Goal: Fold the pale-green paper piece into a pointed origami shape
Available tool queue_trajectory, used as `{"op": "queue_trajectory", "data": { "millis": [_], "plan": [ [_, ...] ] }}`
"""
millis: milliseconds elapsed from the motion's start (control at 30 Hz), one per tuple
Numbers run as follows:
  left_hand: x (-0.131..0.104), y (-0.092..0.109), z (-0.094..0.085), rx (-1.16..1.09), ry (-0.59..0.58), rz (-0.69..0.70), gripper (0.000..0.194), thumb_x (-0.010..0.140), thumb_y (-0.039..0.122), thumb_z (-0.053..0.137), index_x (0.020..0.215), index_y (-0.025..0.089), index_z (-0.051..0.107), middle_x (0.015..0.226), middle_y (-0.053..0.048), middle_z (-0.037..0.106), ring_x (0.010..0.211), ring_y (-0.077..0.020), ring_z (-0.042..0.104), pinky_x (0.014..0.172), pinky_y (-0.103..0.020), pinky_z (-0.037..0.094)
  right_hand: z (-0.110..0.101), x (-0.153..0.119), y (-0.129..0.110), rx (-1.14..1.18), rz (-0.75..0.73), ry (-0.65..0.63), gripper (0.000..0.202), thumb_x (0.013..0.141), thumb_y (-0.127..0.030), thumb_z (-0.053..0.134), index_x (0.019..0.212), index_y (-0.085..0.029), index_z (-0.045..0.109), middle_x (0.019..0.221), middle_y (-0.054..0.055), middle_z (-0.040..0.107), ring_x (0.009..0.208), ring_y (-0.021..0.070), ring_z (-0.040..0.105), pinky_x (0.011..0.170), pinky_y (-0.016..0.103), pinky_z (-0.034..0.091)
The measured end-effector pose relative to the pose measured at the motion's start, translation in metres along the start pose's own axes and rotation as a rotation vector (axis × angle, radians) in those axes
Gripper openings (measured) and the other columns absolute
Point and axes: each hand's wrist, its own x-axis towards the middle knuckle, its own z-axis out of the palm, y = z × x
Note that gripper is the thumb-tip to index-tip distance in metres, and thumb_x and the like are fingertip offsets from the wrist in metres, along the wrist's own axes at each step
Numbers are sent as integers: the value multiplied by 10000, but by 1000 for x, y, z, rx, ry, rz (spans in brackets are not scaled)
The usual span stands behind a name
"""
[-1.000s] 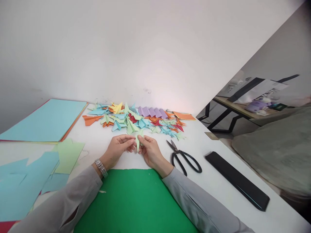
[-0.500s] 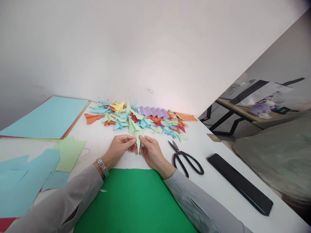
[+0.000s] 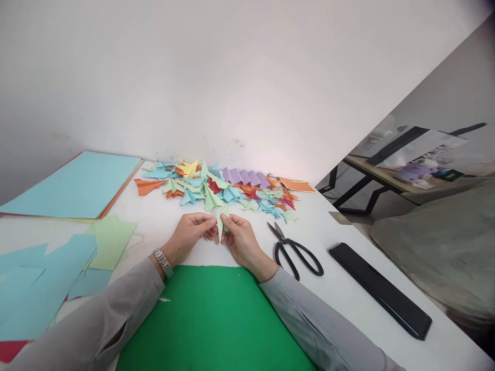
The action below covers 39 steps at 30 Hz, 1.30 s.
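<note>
Between both hands, a small folded light green paper (image 3: 220,229) stands with a narrow pointed end facing down. My right hand (image 3: 243,238) pinches it from the right, thumb on its face. From the left, the thumb and fingers of my left hand (image 3: 190,234) are closed at its edge; some fingertips are hidden behind. A pile of folded paper planes (image 3: 212,198) in green, blue, orange, yellow and red lies just beyond. Black-handled scissors (image 3: 286,241) rest to the right of my right hand, blades slightly apart.
A green board (image 3: 216,314) lies under my forearms. Coloured sheets (image 3: 77,185) are stacked at the left, with loose blue and green pieces (image 3: 112,242) nearer. A purple pleated paper (image 3: 245,178) and orange sheets (image 3: 297,185) lie by the wall. A long black case (image 3: 381,288) is at the right.
The hands and the green paper keep nearly the same pose. The whole view has shifted very slightly; nothing has been picked up or let go.
</note>
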Motion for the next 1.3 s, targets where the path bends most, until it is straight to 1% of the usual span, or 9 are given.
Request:
{"op": "queue_trajectory", "data": {
  "millis": [133, 267, 367, 467, 567, 700, 867, 1067, 1300],
  "plan": [
    [0, -1, 1, 2, 52, 6, 226, 647, 297, 744, 763, 113, 680, 589, -11, 627, 528, -109, 573, 545, -250, 463, 0, -1, 0, -6, -4, -8, 374, 623, -449, 808, 570, -167, 568, 458, -33, 563, 366, 77, 487, 362, 190, 399],
    [-1, -2, 0, 50, 124, 95, 349, 611, 169, 718, 945, 166, 615, 793, 17, 635, 499, -82, 575, 510, -246, 478, 1, -2, -1, -6, -5, -6, 367, 637, -430, 800, 568, -174, 547, 450, -39, 552, 369, 81, 492, 370, 193, 401],
    [-1, -1, 1, 119, 51, 126, 286, 638, 167, 692, 912, 172, 609, 764, 23, 622, 502, -85, 587, 527, -247, 493, 0, -1, -1, 24, -11, 19, 351, 600, -395, 824, 589, -187, 541, 456, -62, 522, 371, 79, 472, 362, 195, 392],
    [-2, 0, 2, 191, -25, 158, 134, 660, 216, 676, 771, 147, 650, 725, -2, 615, 514, -102, 602, 524, -255, 501, 0, 0, 0, 31, -34, 25, 314, 600, -377, 821, 614, -186, 572, 515, -58, 537, 418, 78, 476, 375, 194, 400],
    [-3, 0, 3, 215, -15, 162, 105, 651, 221, 671, 715, 140, 653, 689, -16, 631, 517, -120, 614, 522, -265, 511, 0, 0, 1, 20, -60, 21, 294, 608, -375, 815, 629, -187, 590, 529, -54, 546, 436, 81, 476, 384, 194, 403],
    [-4, 2, 2, 220, 24, 113, 154, 660, 195, 649, 803, 140, 662, 536, 21, 597, 487, -122, 604, 547, -266, 521, 0, -1, 1, 0, -78, 11, 328, 620, -388, 810, 588, -195, 547, 469, -67, 501, 406, 83, 464, 389, 202, 403],
    [-3, -1, 2, 273, 29, 200, 139, 616, 186, 651, 745, 137, 671, 787, -32, 649, 511, -124, 631, 495, -271, 520, -1, 0, 4, -52, -102, 18, 335, 633, -399, 799, 564, -192, 544, 455, -72, 479, 393, 72, 428, 372, 192, 364],
    [-3, -2, 0, 310, 8, 117, 162, 662, 164, 586, 819, 156, 623, 497, 45, 573, 463, -124, 599, 518, -252, 506, -1, -1, 3, -58, -75, 33, 296, 645, -403, 782, 567, -182, 601, 474, -43, 528, 431, 96, 482, 409, 217, 403],
    [-3, 1, 3, 268, -8, 165, 100, 622, 206, 642, 711, 164, 659, 809, -12, 608, 521, -103, 618, 470, -237, 506, -2, 0, 4, -33, -83, 44, 268, 619, -380, 801, 542, -184, 634, 480, -35, 533, 459, 98, 469, 426, 222, 397]
  ]
}}
